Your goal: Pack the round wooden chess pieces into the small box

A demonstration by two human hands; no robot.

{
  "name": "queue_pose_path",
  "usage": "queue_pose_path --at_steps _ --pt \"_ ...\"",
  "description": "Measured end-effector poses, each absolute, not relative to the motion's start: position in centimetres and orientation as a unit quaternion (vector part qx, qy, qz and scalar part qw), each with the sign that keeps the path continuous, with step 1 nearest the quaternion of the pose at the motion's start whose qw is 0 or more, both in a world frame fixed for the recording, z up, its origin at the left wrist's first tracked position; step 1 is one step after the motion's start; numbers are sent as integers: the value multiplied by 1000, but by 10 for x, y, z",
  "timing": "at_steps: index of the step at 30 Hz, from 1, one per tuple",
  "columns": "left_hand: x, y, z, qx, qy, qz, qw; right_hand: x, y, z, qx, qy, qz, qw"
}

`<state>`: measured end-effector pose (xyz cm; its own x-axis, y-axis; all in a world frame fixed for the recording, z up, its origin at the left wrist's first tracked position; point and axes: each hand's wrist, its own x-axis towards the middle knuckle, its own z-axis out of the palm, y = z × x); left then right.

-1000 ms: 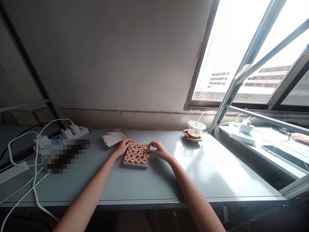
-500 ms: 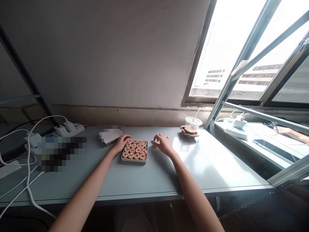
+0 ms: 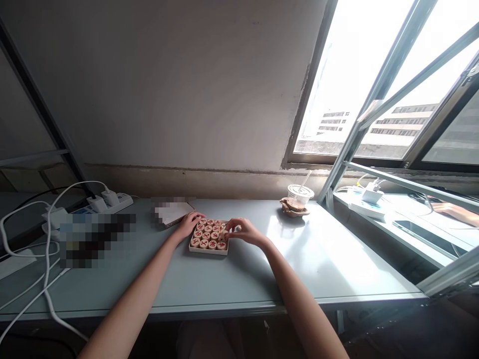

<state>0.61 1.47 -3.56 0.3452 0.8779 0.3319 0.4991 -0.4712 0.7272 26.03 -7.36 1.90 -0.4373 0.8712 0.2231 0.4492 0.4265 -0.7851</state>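
A shallow white box sits on the desk, filled with rows of round wooden Chinese chess pieces marked with red characters. My left hand rests along the box's left side, fingers stretched toward its back left corner. Over the right edge of the box is my right hand, its fingers pinched on a Chinese chess piece at the right column. That piece looks tilted, and the fingers partly cover it and the pieces behind.
Behind my left hand lies a box lid. A plastic cup with a straw stands in a brown holder at the back right. Power strips and white cables are at left. Another person's hand rests on the neighbouring desk near a phone.
My right hand has moved left from the desk beside the box to its right column, bringing a chess piece along. My left hand stays at the box's left side.
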Motion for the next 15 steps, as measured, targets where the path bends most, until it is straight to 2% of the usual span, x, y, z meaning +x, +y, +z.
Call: queue_pose_path --at_steps 3,6,8,10,12,15 --pt "7 13 -34 775 446 361 265 276 -74 25 -434 -746 378 335" --pt "8 12 -33 773 448 362 265 293 -74 25 -509 -729 379 257" --pt "8 12 -32 773 449 361 264 298 -75 23 -594 -720 289 210" --pt "8 11 -32 772 450 361 266 294 -76 23 -643 -713 183 211" --pt "7 10 -31 770 451 362 271 285 -79 24 -610 -739 161 239" --pt "7 10 -32 768 452 364 271 267 -83 28 -484 -810 222 246"
